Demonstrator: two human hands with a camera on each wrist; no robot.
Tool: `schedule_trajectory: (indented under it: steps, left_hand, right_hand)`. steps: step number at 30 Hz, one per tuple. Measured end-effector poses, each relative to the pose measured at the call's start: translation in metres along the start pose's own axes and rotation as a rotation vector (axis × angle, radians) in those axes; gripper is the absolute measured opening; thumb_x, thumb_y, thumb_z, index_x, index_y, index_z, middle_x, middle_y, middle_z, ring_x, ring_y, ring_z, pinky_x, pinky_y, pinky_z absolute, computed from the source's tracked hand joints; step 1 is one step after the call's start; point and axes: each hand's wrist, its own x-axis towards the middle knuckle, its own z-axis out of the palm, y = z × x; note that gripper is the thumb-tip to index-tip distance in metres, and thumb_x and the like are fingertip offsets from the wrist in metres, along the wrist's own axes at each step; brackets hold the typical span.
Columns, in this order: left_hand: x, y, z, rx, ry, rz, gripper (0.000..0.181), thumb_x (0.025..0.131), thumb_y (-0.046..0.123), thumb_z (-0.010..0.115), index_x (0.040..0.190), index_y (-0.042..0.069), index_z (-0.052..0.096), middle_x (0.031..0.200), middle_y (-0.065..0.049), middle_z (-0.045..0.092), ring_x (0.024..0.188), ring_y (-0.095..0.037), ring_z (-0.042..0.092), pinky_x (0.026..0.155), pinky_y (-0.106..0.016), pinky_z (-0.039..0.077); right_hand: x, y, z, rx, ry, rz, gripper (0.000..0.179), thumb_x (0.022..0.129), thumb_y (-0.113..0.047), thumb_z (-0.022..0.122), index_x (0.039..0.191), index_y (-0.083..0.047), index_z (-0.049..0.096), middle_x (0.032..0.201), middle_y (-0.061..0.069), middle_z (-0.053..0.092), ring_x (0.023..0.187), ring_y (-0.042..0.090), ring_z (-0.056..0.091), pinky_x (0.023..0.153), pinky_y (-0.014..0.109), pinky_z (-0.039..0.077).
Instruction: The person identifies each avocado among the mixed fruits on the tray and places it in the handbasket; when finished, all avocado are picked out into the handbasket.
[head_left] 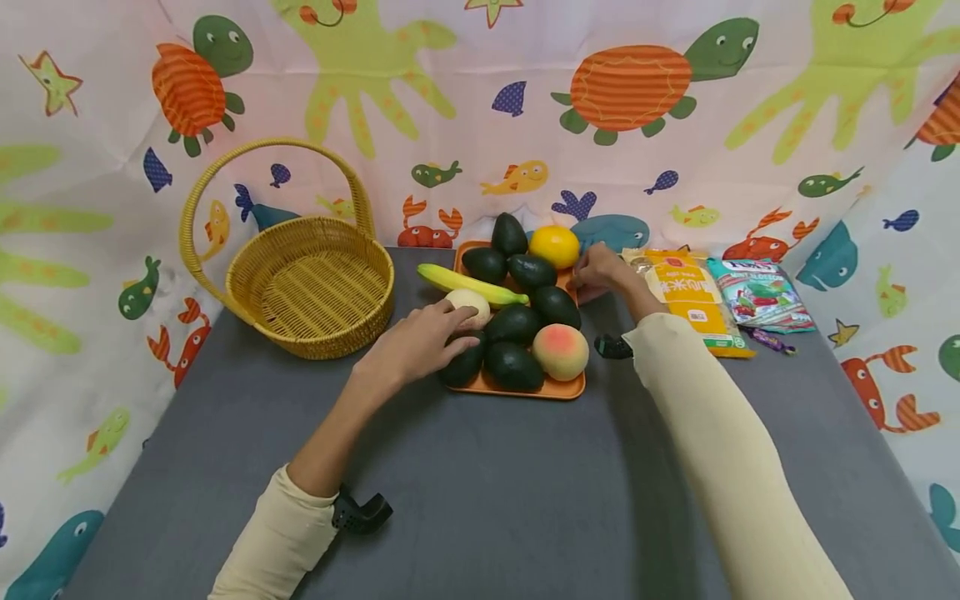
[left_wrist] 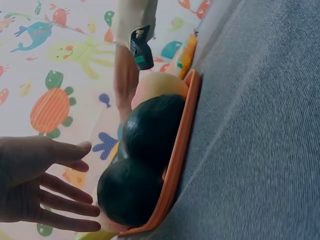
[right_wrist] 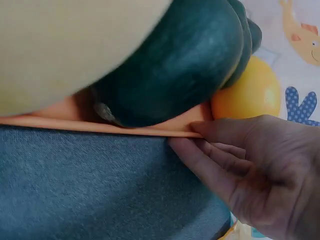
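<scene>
An orange tray [head_left: 517,394] bears several dark green avocados [head_left: 513,367], a banana [head_left: 450,281], a peach [head_left: 560,352], a pale round fruit [head_left: 469,307] and a yellow round fruit [head_left: 554,247]. My right hand [head_left: 603,272] pinches the tray's right rim between thumb and fingers, as the right wrist view shows [right_wrist: 260,165]. At the tray's left side, my left hand [head_left: 416,343] reaches over the pale fruit and an avocado with its fingers extended. In the left wrist view its fingers [left_wrist: 65,189] are spread, and whether they touch the fruit is unclear.
A yellow wicker basket [head_left: 311,340] with a tall handle stands at the back left of the grey table [head_left: 517,500]. On the right lie a yellow food bag [head_left: 686,287], a teal candy bag [head_left: 765,292] and a purple wrapped sweet [head_left: 771,341]. A patterned cloth [head_left: 465,92] hangs behind.
</scene>
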Motion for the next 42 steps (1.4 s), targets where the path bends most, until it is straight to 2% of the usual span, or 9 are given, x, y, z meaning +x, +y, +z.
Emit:
schedule_trajectory:
  steps: [4,6,9,13,16,19,34,39,42]
  left_hand:
    - [-0.003,0.003,0.002,-0.02,-0.019,-0.027,0.053,0.106,0.042,0.06,0.152,0.016,0.055,0.138,-0.018,0.064,0.116,-0.036,0.07,0.102,-0.052,0.057]
    - [-0.005,0.005,0.002,-0.019,-0.024,-0.03,0.053,0.106,0.042,0.061,0.152,0.016,0.055,0.137,-0.018,0.064,0.115,-0.036,0.07,0.101,-0.052,0.057]
    - [-0.005,0.007,0.002,-0.009,-0.025,-0.027,0.054,0.105,0.043,0.062,0.151,0.016,0.056,0.135,-0.018,0.065,0.111,-0.034,0.072,0.096,-0.049,0.059]
    - [-0.004,0.008,0.002,-0.003,-0.038,-0.029,0.056,0.103,0.045,0.064,0.151,0.018,0.056,0.135,-0.017,0.065,0.11,-0.033,0.072,0.095,-0.048,0.06]
    - [-0.004,0.009,0.003,-0.01,-0.059,-0.032,0.057,0.102,0.045,0.067,0.151,0.019,0.056,0.136,-0.017,0.065,0.112,-0.034,0.071,0.096,-0.049,0.059]
    - [-0.004,0.01,0.004,-0.018,-0.074,-0.032,0.057,0.1,0.045,0.069,0.15,0.02,0.057,0.136,-0.016,0.065,0.112,-0.034,0.07,0.097,-0.05,0.058]
    - [0.0,0.002,0.014,-0.026,-0.153,-0.048,0.062,0.098,0.04,0.074,0.152,0.021,0.053,0.146,-0.01,0.063,0.131,-0.032,0.062,0.111,-0.056,0.05]
    - [0.002,0.003,0.014,-0.012,-0.143,-0.025,0.058,0.097,0.038,0.074,0.149,0.019,0.055,0.141,-0.009,0.066,0.125,-0.03,0.065,0.108,-0.054,0.052]
    - [0.004,0.005,0.011,-0.014,-0.13,-0.017,0.054,0.097,0.038,0.075,0.145,0.018,0.058,0.132,-0.008,0.069,0.115,-0.027,0.068,0.102,-0.05,0.056]
  right_hand:
    - [0.002,0.002,0.001,-0.095,-0.007,-0.086,0.02,0.096,-0.011,0.075,0.082,0.001,0.066,0.066,0.003,0.062,0.062,0.016,0.069,0.062,0.022,0.058]
    - [0.003,0.003,0.002,-0.115,-0.021,-0.094,0.021,0.097,-0.01,0.073,0.081,-0.001,0.065,0.065,0.002,0.06,0.06,0.014,0.067,0.06,0.022,0.057]
    - [0.005,0.001,0.003,-0.084,-0.062,-0.056,0.018,0.098,-0.008,0.071,0.085,0.003,0.066,0.069,0.007,0.066,0.061,0.016,0.073,0.063,0.027,0.062]
    - [0.007,-0.007,0.003,-0.037,-0.099,0.02,0.014,0.099,-0.005,0.069,0.101,0.008,0.064,0.085,0.018,0.072,0.068,0.023,0.078,0.069,0.034,0.065]
    - [0.007,-0.011,0.002,-0.034,-0.113,0.061,0.019,0.099,-0.005,0.069,0.112,0.008,0.061,0.095,0.021,0.072,0.071,0.025,0.079,0.072,0.035,0.065]
    - [0.006,-0.012,0.001,-0.049,-0.12,0.079,0.021,0.101,-0.006,0.067,0.114,0.009,0.061,0.095,0.021,0.073,0.072,0.024,0.079,0.073,0.035,0.065]
    - [0.009,-0.007,0.008,0.002,-0.115,0.051,0.017,0.101,-0.008,0.067,0.105,0.008,0.066,0.08,0.014,0.071,0.067,0.022,0.077,0.07,0.035,0.065]
    - [0.006,-0.007,0.006,0.001,-0.108,0.042,0.016,0.102,-0.008,0.066,0.098,0.007,0.07,0.077,0.014,0.072,0.066,0.021,0.077,0.068,0.035,0.065]
    - [0.003,-0.005,0.004,0.0,-0.098,0.033,0.016,0.102,-0.007,0.065,0.092,0.006,0.069,0.073,0.013,0.071,0.064,0.021,0.076,0.066,0.034,0.064]
